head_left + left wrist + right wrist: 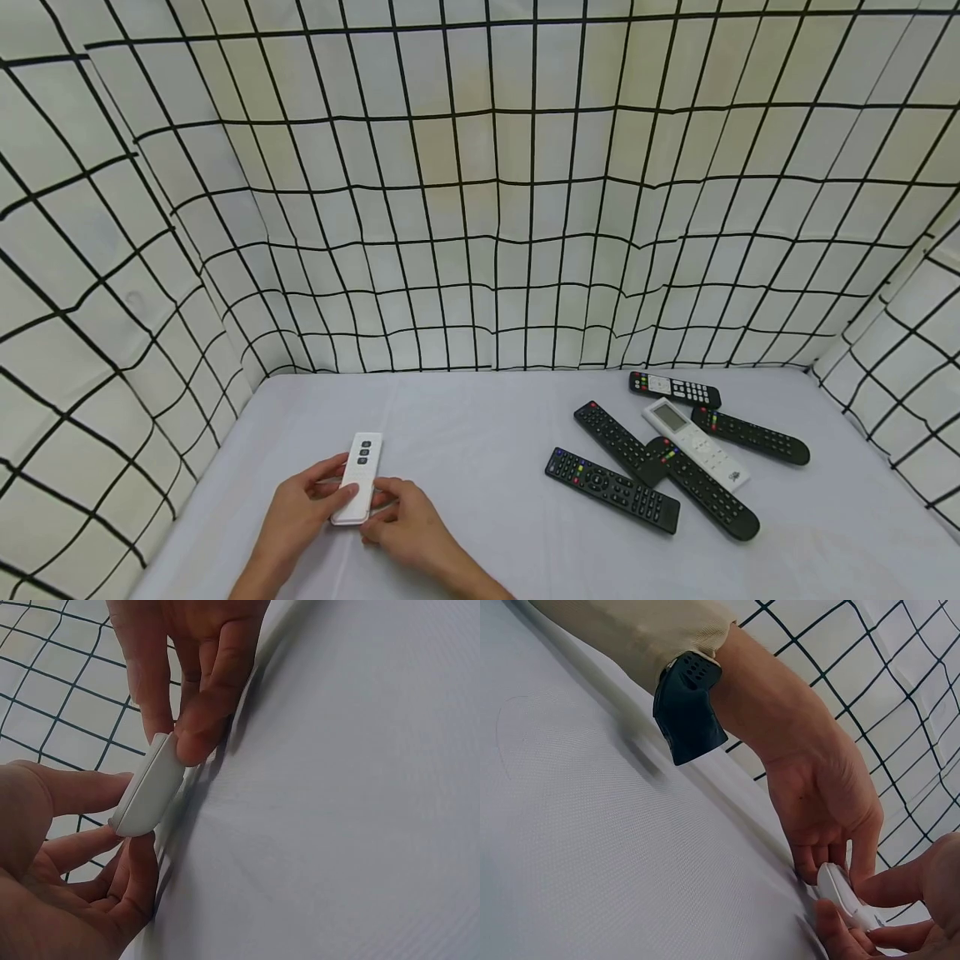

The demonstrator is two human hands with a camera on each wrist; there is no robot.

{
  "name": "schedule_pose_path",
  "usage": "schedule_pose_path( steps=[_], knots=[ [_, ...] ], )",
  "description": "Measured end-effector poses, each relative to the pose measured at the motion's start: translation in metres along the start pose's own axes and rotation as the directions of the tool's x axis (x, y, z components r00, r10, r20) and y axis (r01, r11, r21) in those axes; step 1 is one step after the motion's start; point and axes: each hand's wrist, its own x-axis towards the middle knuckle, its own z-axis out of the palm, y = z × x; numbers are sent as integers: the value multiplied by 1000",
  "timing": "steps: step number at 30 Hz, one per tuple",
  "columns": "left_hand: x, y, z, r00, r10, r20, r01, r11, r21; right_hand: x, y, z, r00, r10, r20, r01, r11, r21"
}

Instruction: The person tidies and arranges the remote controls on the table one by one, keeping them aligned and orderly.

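Note:
A slim white remote control (pixel 365 471) with a few dark buttons near its far end is held between both hands, over the left part of the white table. My left hand (pixel 292 508) grips its left side, thumb on the front face and fingers behind. At the lower right edge, my right hand (pixel 416 521) pinches the same remote between thumb and fingers. The left wrist view shows the remote (pixel 154 787) edge-on, tilted, with fingers of both hands touching it. Part of the remote (pixel 836 891) is hidden by fingers in the right wrist view.
To the right lies a loose group of black remotes (pixel 615 490), some overlapping, with a white remote (pixel 697 443) with a display among them. White walls with a black grid (pixel 495 208) surround the white-covered table (pixel 480 417) at the back and sides.

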Motion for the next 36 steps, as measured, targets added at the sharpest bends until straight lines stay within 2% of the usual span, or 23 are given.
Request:
schedule_pose_path(
  steps=[18,27,36],
  knots=[
    [4,-3,-6,1000,-5,19,3,995,101,8,-2,8,998,55,23,-54,998,-32],
    [2,-1,-7,999,30,14,-31,988,152,9,-1,9,998,52,35,-51,998,-32],
    [0,1,-7,999,46,9,-47,983,176,8,-2,9,998,66,14,-66,998,-19]
  ],
)
